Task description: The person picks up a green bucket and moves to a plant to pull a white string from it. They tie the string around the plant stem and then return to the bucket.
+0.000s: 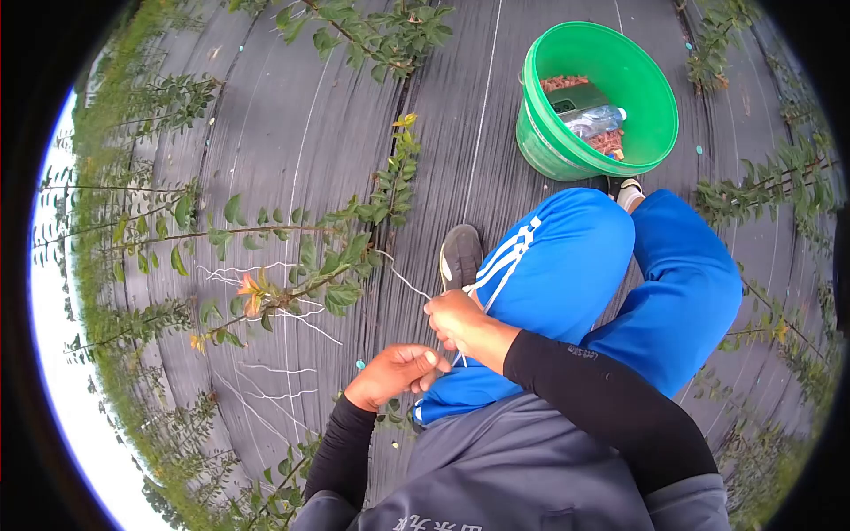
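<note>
Head view: a person sits or crouches low over a black ground sheet (292, 115), both hands meeting just in front of the blue trouser leg (567, 248). The fingertips of the right hand (456, 320) are pressed together on a white string (407, 281), which runs from them, forward and to the left, to a leafy plant (350, 257); this pinch presumably keeps the line under control. The left hand (398, 372) lies just beside, its thumb and forefinger bent close together near a short trailing end; whether they grip it cannot be told. Such closeness would let the string be worked between both hands. Left of the fingers, loose white strands (266, 367) lie on the sheet. Beyond them, forward and to the right, stands a green bucket (540, 142) holding a clear bottle (595, 121), apparently placed within reach yet clear of the string.
</note>
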The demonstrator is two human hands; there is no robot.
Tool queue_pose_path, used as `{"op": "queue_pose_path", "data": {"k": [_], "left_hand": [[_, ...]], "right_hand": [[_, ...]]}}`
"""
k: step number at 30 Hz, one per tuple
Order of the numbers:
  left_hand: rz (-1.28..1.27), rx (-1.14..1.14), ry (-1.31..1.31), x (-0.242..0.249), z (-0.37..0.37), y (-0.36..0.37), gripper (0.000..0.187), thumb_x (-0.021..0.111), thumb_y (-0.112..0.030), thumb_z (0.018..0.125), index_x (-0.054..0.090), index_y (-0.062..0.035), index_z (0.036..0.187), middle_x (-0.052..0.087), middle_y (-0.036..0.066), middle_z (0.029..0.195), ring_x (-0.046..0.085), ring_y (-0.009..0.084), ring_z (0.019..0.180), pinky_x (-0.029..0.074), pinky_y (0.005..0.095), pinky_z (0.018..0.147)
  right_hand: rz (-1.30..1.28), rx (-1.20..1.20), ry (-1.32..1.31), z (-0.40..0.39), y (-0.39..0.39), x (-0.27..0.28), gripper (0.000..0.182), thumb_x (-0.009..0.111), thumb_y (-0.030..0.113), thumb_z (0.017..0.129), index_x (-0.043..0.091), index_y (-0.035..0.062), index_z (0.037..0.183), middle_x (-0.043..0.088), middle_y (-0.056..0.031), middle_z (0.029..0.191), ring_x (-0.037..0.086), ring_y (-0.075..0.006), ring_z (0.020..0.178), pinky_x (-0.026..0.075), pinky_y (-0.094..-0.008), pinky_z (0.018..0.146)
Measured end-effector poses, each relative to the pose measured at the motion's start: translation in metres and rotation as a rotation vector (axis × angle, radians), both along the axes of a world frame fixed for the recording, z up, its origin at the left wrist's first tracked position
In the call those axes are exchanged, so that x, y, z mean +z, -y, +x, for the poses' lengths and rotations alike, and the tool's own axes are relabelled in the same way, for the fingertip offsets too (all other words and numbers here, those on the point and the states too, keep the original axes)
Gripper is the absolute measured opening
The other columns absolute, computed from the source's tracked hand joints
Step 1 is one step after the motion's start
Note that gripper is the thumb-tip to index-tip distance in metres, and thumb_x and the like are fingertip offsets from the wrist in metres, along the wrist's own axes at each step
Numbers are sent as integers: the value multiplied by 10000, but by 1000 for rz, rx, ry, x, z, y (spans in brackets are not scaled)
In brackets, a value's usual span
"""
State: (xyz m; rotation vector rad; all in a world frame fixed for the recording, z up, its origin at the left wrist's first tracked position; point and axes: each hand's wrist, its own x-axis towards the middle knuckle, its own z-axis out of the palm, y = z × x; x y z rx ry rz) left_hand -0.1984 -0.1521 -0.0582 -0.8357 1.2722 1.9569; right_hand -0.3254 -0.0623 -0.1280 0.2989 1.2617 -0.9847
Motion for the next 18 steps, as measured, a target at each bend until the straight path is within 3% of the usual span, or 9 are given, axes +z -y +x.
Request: {"op": "queue_pose_path", "data": {"k": [1, 4, 8, 9, 11, 12, 15, 17, 18], "left_hand": [[-33, 81, 55, -25, 8, 16, 317, 456, -281, 969, 648, -28, 967, 543, -27, 655, 480, 52, 581, 389, 191, 547], [-225, 434, 176, -115, 19, 42, 349, 425, -315, 974, 587, -23, 1075, 596, -5, 744, 528, 80, 606, 422, 212, 556], [-45, 913, 245, -219, -9, 58, 433, 345, -349, 988, 464, -22, 1245, 605, 56, 1085, 595, 161, 846, 487, 281, 693], [-45, 918, 256, -233, -23, 63, 433, 345, -349, 988, 464, -22, 1245, 605, 56, 1085, 595, 161, 846, 487, 281, 693], [47, 1330, 204, -256, -47, 72, 463, 309, -363, 994, 428, -34, 1298, 563, 54, 1203, 588, 179, 922, 497, 287, 718], [45, 1338, 208, -265, -56, 77, 463, 309, -363, 994, 428, -34, 1298, 563, 54, 1203, 588, 179, 922, 497, 287, 718], [128, 1522, 172, -293, -55, 89, 441, 312, -366, 991, 412, -66, 1297, 621, 58, 1051, 599, 164, 855, 486, 309, 724], [401, 1458, 47, -281, -51, 102, 283, 326, -293, 988, 488, -98, 1114, 530, -49, 713, 511, 98, 601, 457, 280, 584], [194, 1499, 304, -279, -53, 101, 165, 357, -232, 969, 484, -127, 958, 310, -86, 563, 345, 70, 460, 368, 250, 468]], "right_hand": [[51, -150, 216, -15, -1, 17, 130, 505, 155, 851, 473, 93, 741, 354, 8, 527, 294, -94, 409, 220, -278, 359], [59, -250, 305, -34, -5, 7, 63, 467, 146, 866, 473, 99, 826, 327, 40, 533, 279, -73, 414, 202, -259, 355], [90, -285, 343, -52, -10, 17, 88, 446, 176, 861, 473, 123, 796, 324, 51, 558, 273, -77, 425, 206, -255, 369], [96, -279, 352, -55, -11, 17, 88, 446, 176, 861, 473, 123, 796, 324, 51, 558, 273, -77, 425, 206, -255, 369], [114, -284, 383, -61, -14, 17, 76, 439, 166, 864, 480, 107, 837, 339, 47, 569, 285, -72, 437, 223, -250, 377], [108, -275, 399, -62, -15, 19, 73, 439, 162, 867, 480, 103, 855, 353, 39, 578, 289, -73, 438, 229, -251, 376], [136, -240, 376, -59, -13, 28, 71, 436, 155, 869, 480, 99, 873, 366, 33, 592, 292, -77, 439, 232, -254, 374], [151, -242, 371, -49, -11, 32, 97, 443, 174, 878, 478, 83, 881, 379, 17, 598, 292, -82, 425, 225, -258, 364], [122, -187, 397, -40, -10, 35, 113, 439, 179, 892, 473, 73, 914, 372, 22, 603, 298, -73, 444, 232, -247, 378]]}}
